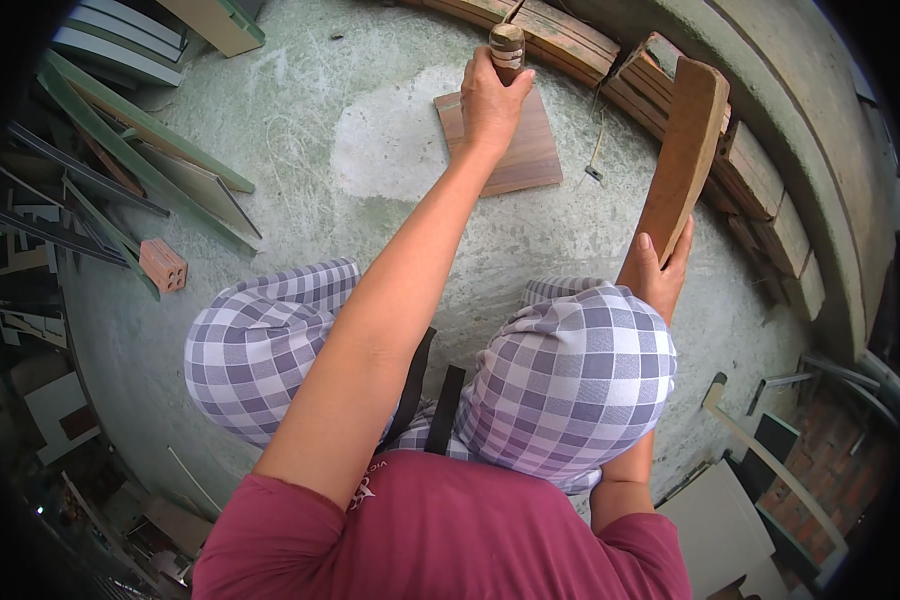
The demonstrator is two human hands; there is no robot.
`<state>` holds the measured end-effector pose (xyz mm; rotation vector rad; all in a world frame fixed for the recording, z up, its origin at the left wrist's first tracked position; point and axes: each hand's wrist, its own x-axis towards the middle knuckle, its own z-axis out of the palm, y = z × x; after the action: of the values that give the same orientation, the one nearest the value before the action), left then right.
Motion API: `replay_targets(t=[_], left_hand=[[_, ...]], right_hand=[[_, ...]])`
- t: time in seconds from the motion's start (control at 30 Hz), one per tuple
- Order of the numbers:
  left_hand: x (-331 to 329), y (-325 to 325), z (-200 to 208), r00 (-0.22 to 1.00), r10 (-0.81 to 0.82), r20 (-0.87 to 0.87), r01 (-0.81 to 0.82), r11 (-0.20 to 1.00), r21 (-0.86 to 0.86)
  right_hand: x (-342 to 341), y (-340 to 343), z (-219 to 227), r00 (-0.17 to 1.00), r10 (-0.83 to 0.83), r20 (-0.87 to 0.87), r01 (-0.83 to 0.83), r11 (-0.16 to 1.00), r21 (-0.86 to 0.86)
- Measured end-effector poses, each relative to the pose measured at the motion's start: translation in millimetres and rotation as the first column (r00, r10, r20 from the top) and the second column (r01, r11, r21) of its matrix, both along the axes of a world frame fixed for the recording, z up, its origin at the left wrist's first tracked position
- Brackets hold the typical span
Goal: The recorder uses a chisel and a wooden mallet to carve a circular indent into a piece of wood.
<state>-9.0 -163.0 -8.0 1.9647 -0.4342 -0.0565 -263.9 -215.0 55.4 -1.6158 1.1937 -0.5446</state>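
My left hand (492,105) reaches far out, its fingers closed round a short wooden handle (507,48) with pale bands near its rounded end. A thin dark piece shows just beyond that end; whether it belongs to the handle I cannot tell. Beneath this hand, a square brown wood-grained board (525,155) lies flat on the floor. By my right knee, my right hand (662,270) grips the lower end of a long, thick wooden plank (682,150) with a rounded top. The plank slants up and away to the right, and my knee hides part of its lower end.
Stacked bricks (760,175) line a curved concrete ledge (820,150) at the far right. A small dark object with a cord (594,173) lies beside the board. Leaning panels (160,160) and a hollow brick (163,266) stand left; more sheets (720,520) lie at the lower right.
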Motion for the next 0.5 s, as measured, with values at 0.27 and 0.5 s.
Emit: replay_targets(t=[0.27, 0.5], left_hand=[[-16.9, -7.2, 4.7, 0.994, -0.054, 0.090, 0.052, 0.998, 0.028], [-31.6, -21.4, 2.4, 0.996, -0.076, 0.043, 0.078, 0.995, -0.058]], right_hand=[[14.2, -11.3, 25.8, 0.994, 0.072, 0.079, -0.063, 0.991, -0.117], [25.1, -43.0, 80.6, 0.960, 0.145, 0.240, -0.029, 0.904, -0.427]])
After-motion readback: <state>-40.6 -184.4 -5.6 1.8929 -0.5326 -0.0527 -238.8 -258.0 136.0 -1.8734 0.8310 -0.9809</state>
